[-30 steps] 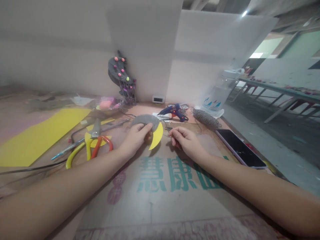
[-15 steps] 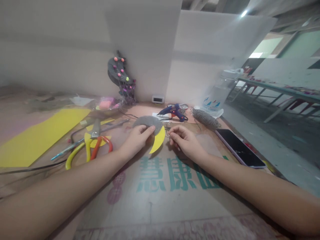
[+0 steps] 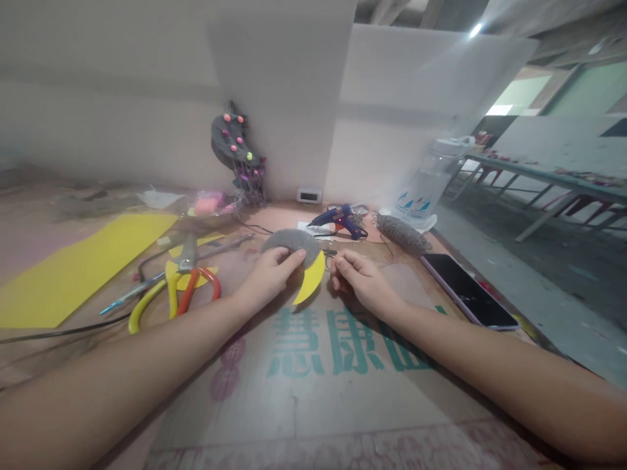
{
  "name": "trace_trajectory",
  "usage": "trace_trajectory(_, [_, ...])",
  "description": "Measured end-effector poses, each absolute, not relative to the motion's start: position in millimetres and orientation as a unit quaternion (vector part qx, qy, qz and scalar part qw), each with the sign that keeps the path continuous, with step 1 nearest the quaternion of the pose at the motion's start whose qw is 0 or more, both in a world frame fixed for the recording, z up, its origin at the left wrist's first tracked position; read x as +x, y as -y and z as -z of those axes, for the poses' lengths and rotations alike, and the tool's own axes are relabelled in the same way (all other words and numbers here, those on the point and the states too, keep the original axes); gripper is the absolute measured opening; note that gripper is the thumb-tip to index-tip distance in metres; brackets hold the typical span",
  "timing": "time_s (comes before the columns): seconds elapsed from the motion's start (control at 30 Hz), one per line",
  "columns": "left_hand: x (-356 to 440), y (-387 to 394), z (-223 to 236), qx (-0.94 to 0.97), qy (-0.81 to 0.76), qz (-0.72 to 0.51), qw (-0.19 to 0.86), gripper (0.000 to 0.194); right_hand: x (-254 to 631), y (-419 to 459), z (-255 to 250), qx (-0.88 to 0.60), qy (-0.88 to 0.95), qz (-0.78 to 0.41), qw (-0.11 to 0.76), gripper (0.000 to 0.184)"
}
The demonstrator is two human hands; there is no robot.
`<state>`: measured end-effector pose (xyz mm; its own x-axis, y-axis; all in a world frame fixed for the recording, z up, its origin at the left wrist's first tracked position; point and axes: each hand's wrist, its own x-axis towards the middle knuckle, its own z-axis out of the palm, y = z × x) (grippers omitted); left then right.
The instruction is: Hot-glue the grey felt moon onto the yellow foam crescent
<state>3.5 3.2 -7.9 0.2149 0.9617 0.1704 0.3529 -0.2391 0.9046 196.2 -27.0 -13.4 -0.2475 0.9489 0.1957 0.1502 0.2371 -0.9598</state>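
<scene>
My left hand [image 3: 272,277] is closed on a crescent cutout [image 3: 309,279], thumb on top. Its upper part is covered in grey yarn [image 3: 292,239], while the lower tip shows bare yellow. To the right, a little apart from the crescent, my right hand [image 3: 360,277] is closed with thumb and fingers pressed together. Whatever those fingers hold, perhaps a strand, is too fine to make out. Behind the hands lies a blue glue gun [image 3: 343,219]. A ball of grey yarn [image 3: 402,233] rests farther right, with a loose strand trailing from it.
Scissors [image 3: 187,264] with red and yellow handles and a yellow sheet [image 3: 93,267] lie left. A phone [image 3: 467,288] and a water bottle [image 3: 426,176] are right. A finished-looking grey crescent [image 3: 230,140] with coloured balls leans at the wall. Printed cardboard [image 3: 313,405] covers the table.
My right hand's fingers have curled in more tightly and turned slightly. The crescent and my left hand stay nearly in place.
</scene>
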Motion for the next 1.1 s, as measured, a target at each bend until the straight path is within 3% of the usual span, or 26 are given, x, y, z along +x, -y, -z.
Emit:
trace_trajectory(0.3, [4.1, -2.0, 6.2, 0.685, -0.488, -0.387, 0.379, 0.043, 194.9, 24.9, 13.2, -0.461, 0.665, -0.381, 0.446, 0.006])
trace_trajectory(0.8, [5.0, -3.3, 7.5, 0.689, -0.49, -0.371, 0.385, 0.042, 195.4, 22.6, 16.1, -0.461, 0.691, -0.339, 0.44, 0.011])
trace_trajectory(1.1, [3.8, -3.9, 10.0, 0.697, -0.482, -0.371, 0.38, 0.043, 196.5, 27.6, 15.4, -0.472, 0.692, -0.336, 0.43, 0.005])
